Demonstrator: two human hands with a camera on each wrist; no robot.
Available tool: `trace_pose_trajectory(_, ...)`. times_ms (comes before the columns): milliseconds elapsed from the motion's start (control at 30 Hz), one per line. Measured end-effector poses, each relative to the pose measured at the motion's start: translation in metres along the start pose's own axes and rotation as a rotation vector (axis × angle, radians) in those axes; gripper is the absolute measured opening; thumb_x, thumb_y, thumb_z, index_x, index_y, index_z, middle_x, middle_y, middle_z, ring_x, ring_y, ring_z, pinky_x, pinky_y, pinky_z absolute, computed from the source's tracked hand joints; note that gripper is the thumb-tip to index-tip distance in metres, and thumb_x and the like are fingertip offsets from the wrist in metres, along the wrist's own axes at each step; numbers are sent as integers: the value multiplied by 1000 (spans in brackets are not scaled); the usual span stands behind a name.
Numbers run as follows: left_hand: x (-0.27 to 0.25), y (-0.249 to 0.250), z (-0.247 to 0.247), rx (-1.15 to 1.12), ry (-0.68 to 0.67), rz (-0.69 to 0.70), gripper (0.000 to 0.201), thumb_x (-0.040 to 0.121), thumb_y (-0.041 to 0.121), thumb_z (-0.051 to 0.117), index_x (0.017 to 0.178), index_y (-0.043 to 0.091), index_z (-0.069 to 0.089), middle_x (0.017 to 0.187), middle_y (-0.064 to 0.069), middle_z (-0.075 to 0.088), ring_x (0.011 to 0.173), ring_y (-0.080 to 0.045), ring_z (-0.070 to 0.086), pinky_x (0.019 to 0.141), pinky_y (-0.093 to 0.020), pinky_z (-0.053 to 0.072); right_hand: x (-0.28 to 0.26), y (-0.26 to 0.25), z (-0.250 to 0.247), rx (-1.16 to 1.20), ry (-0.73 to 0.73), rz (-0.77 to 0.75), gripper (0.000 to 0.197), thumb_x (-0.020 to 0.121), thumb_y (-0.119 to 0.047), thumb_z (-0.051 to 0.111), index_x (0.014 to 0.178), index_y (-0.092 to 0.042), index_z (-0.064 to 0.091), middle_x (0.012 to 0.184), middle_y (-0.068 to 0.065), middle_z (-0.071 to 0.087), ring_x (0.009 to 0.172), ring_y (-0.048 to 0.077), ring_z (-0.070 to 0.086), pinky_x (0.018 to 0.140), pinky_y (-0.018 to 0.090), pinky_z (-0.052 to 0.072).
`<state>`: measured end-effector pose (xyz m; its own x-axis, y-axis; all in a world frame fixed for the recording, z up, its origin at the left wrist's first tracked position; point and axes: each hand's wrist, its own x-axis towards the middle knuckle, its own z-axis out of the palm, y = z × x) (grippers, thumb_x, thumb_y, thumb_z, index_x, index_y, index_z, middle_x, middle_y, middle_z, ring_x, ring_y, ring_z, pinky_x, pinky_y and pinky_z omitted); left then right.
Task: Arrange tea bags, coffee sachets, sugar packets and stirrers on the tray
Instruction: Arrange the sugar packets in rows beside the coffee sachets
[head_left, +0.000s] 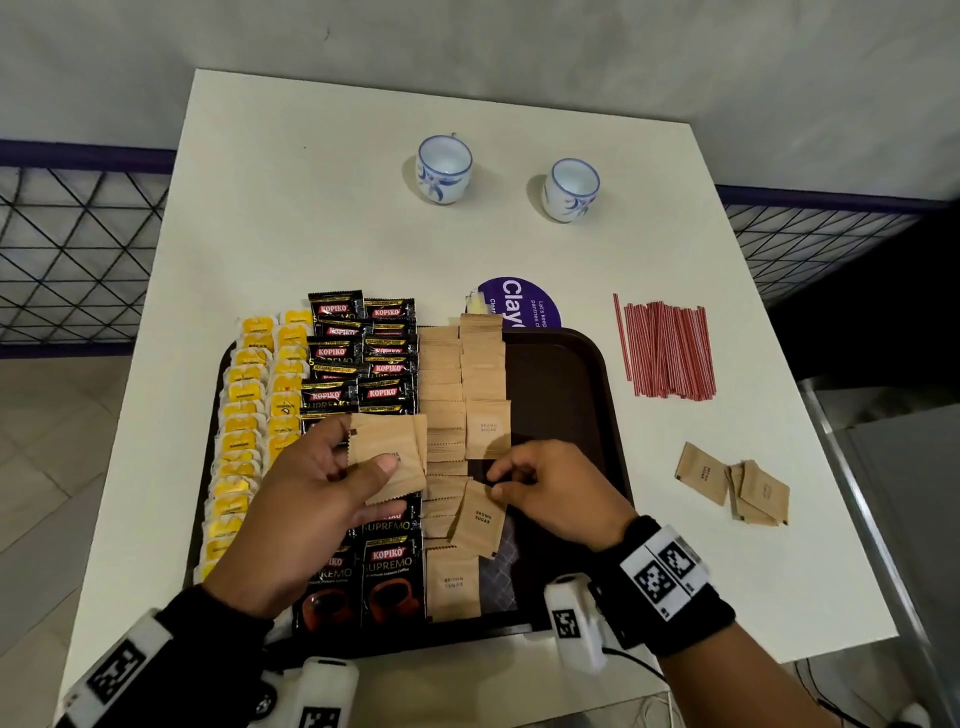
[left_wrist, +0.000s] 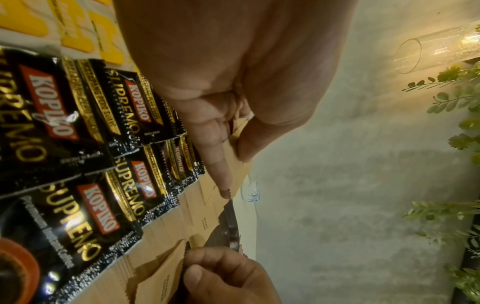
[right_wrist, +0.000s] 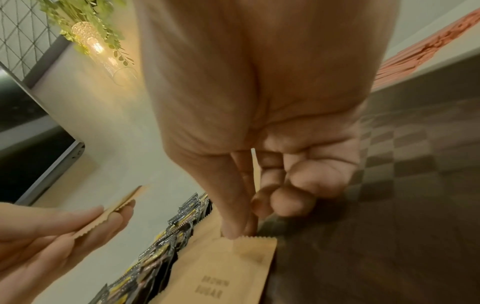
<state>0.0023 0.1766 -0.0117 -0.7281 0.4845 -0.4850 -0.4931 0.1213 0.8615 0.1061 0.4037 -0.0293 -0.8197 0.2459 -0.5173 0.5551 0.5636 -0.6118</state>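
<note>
A dark brown tray (head_left: 566, 395) holds columns of yellow tea bags (head_left: 244, 415), black Kopiko coffee sachets (head_left: 363, 353) and brown sugar packets (head_left: 462, 374). My left hand (head_left: 332, 478) holds a small stack of brown sugar packets (head_left: 387, 452) between thumb and fingers above the coffee column. My right hand (head_left: 524, 483) pinches the top edge of one brown sugar packet (head_left: 478, 519), tilted over the sugar column. In the right wrist view my fingertips (right_wrist: 233, 232) nip that packet (right_wrist: 221, 273). Red stirrers (head_left: 667, 351) lie on the table right of the tray.
Two white and blue cups (head_left: 444, 169) (head_left: 571, 189) stand at the back of the white table (head_left: 311, 208). A few loose sugar packets (head_left: 737, 486) lie right of the tray. A purple round sticker (head_left: 524, 301) shows behind the tray. The tray's right half is bare.
</note>
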Motion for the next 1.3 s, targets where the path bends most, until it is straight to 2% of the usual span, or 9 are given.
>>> trace_pose_trajectory(333,-3,1,0,-17,23,-10,31,94,-3,60,118,17,62,101,-5,78,99,-27,75,69,-34,64,6,-5,-5,-42,-84,-35,6,86,-18,73,83,-23,74,84,-7,70,72,-1,62,67,12,47)
trace_pose_trajectory(500,-6,5,1,10,-23,74,62,95,-6,59,134,42,52,103,-1,78,91,-21,77,70,-39,64,-10,-15,-38,142,-190,-87,11,92,-7,65,86,-15,67,84,6,71,73,8,64,67,21,51)
trace_pose_trajectory(600,-6,8,9,185,-76,137,40,96,-1,60,108,34,76,106,13,75,100,-16,72,71,-36,64,-16,-34,-53,178,-146,-160,12,93,-3,63,85,-12,66,78,8,69,69,10,62,64,18,50)
trace_pose_trajectory(667,-5,10,16,264,-125,118,32,96,3,62,93,28,80,104,11,76,100,-14,72,71,-34,64,-16,-45,-54,182,-114,-214,13,93,-2,63,85,-12,67,73,5,66,68,9,61,69,21,52)
trace_pose_trajectory(767,0,13,26,307,-215,76,18,93,11,68,96,24,80,102,3,77,91,-20,76,74,-41,64,-10,-53,-47,143,-62,-255,14,91,-5,64,84,-17,68,72,-9,65,70,5,61,76,32,54)
trace_pose_trajectory(833,2,15,30,334,-227,62,10,89,16,73,96,19,80,99,2,78,87,-20,76,73,-42,65,-6,-55,-41,131,-21,-277,14,91,-6,65,84,-17,68,74,-9,66,70,4,61,73,31,54)
trace_pose_trajectory(1000,4,18,32,309,-83,70,9,88,14,75,91,21,81,89,8,77,80,-11,74,62,-36,64,-10,-47,-34,498,71,-202,6,88,-1,70,94,-2,67,76,7,64,65,16,64,53,23,49)
trace_pose_trajectory(1167,5,19,34,271,-49,40,9,89,15,75,90,22,80,89,5,76,82,-8,73,61,-34,64,-16,-35,-15,699,63,-120,8,87,5,68,93,8,63,73,14,65,61,19,65,50,25,48)
trace_pose_trajectory(1300,5,20,31,317,-34,39,14,94,18,68,101,21,80,98,6,77,89,-6,72,64,-32,64,-11,-27,-22,725,139,-58,6,91,4,64,88,0,67,72,19,67,60,20,64,50,25,48)
